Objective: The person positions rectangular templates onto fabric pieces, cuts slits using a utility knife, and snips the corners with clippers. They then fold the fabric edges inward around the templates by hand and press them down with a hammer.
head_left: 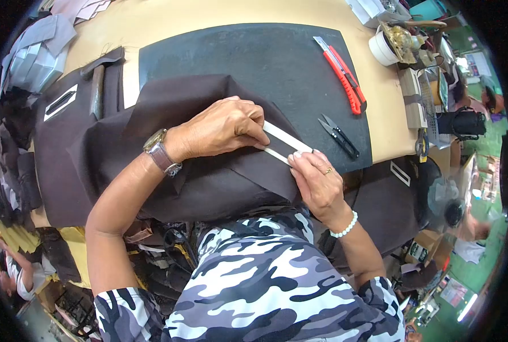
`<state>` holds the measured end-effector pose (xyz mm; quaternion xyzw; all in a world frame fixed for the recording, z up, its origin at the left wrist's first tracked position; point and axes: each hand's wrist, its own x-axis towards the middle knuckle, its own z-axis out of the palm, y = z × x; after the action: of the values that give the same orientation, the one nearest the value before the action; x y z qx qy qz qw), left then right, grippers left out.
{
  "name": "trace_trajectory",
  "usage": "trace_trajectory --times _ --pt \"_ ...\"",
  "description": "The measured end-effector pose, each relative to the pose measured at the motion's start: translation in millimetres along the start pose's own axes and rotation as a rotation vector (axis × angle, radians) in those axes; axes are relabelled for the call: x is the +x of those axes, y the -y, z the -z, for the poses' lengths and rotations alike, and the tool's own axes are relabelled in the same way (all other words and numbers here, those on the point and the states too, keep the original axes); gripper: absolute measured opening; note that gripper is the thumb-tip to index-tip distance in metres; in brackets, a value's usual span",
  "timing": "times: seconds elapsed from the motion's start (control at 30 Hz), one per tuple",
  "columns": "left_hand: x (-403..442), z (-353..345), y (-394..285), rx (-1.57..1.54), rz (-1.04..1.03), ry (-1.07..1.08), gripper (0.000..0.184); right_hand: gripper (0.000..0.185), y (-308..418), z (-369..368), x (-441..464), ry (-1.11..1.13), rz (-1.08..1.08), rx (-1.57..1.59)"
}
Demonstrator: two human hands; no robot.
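Observation:
Dark brown fabric point(185, 102) lies bunched across the near part of the table and over my lap. On it, a white rectangular frame-like strip point(288, 137) surrounds a narrow piece of dark cloth. My left hand point(225, 128), with a watch at the wrist, pinches the strip's left end, fingers curled together. At its right end, my right hand point(317, 181) grips the strip and cloth between thumb and fingers; a ring and a white bead bracelet show. What lies under the fingertips is hidden.
On the dark cutting mat point(231, 57) lie a red cutter knife point(345, 77) and black thread snips point(339, 135). A hammer-like tool point(97, 91) rests on fabric at left. A white pot point(382, 48) stands at the right. Another person point(23, 271) is at lower left.

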<state>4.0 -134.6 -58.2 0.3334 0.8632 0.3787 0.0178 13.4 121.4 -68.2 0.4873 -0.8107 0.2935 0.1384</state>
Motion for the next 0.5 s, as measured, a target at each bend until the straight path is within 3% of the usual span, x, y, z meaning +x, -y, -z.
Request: trace_trajectory --times 0.07,0.17,0.27,0.5 --pt "-0.6 -0.9 0.1 0.004 -0.007 -0.006 0.013 0.036 2.1 4.7 -3.1 0.011 -0.019 0.015" --pt "-0.7 0.4 0.6 -0.005 -0.006 0.005 0.012 0.037 5.9 9.8 -2.7 -0.016 -0.375 0.274" --pt "0.7 0.7 0.1 -0.008 -0.011 0.019 0.012 0.038 9.4 12.9 20.8 0.006 -0.485 0.137" --pt "0.0 1.8 -2.3 0.013 -0.025 0.003 0.009 0.052 10.1 -10.6 26.6 0.077 -0.397 -0.196"
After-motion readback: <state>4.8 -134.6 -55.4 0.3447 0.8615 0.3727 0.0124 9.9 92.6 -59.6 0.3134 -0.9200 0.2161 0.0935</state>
